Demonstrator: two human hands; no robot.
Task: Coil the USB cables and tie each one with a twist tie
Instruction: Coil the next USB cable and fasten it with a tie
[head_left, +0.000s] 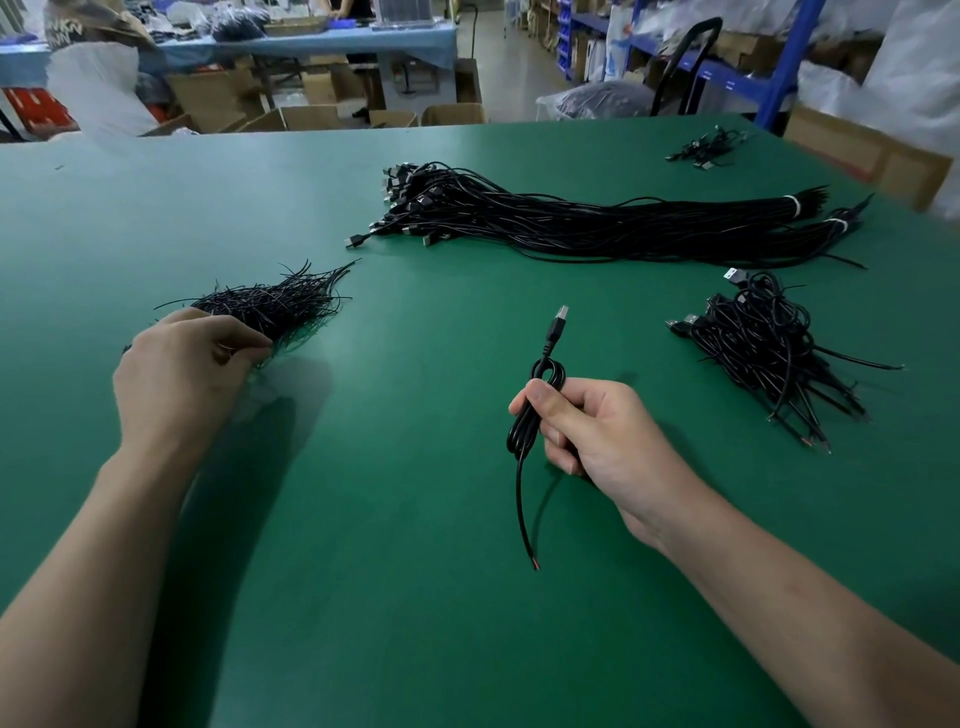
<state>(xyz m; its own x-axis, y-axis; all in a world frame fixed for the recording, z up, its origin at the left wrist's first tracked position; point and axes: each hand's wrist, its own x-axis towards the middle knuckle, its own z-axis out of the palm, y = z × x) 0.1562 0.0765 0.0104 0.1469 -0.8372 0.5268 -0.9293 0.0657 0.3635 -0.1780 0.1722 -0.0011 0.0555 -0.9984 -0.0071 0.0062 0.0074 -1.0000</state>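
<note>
The right hand is closed around a coiled cable, held above the table, plug end up and bare tail hanging down. The cable looks light and springy, likely to uncoil unless gripped across the middle of its loops. Left of the cable, the left hand pinches into the pile of twist ties; they look thin and bendable.

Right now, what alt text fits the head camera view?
A person's right hand holds a coiled USB cable above a green table, while the left hand reaches into a pile of twist ties. Uncoiled cables and finished coils lie beyond.
</note>
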